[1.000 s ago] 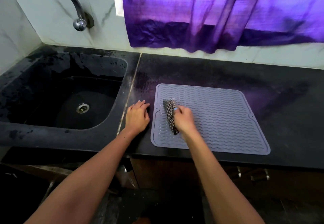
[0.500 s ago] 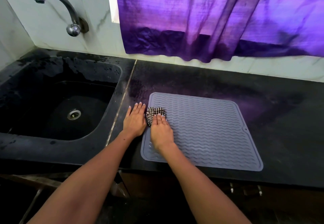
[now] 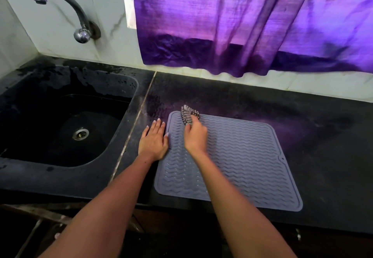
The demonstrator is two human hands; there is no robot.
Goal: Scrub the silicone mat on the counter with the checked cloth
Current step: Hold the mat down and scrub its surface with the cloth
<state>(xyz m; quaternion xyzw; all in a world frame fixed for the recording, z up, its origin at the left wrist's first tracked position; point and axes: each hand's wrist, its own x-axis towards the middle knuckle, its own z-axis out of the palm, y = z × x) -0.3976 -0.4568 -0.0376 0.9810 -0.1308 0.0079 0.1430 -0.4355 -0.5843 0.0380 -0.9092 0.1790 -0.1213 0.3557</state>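
Observation:
A grey silicone mat (image 3: 240, 160) with a wavy ribbed surface lies flat on the black counter (image 3: 323, 136). My right hand (image 3: 195, 137) grips a bunched black-and-white checked cloth (image 3: 188, 114) and holds it against the mat's far left corner. The cloth sticks out beyond my fingers, over the mat's far edge. My left hand (image 3: 153, 141) lies flat, fingers spread, on the counter at the mat's left edge, its thumb side touching the rim.
A black sink (image 3: 60, 120) with a metal drain (image 3: 80, 133) sits left of the mat, under a curved metal tap (image 3: 66, 11) on the tiled wall. A purple curtain (image 3: 242, 25) hangs over the back of the counter. The counter's front edge runs just below the mat.
My right hand has pushed the cloth from the mat's left middle up to its far left corner. My left hand has stayed pressed at the mat's left edge.

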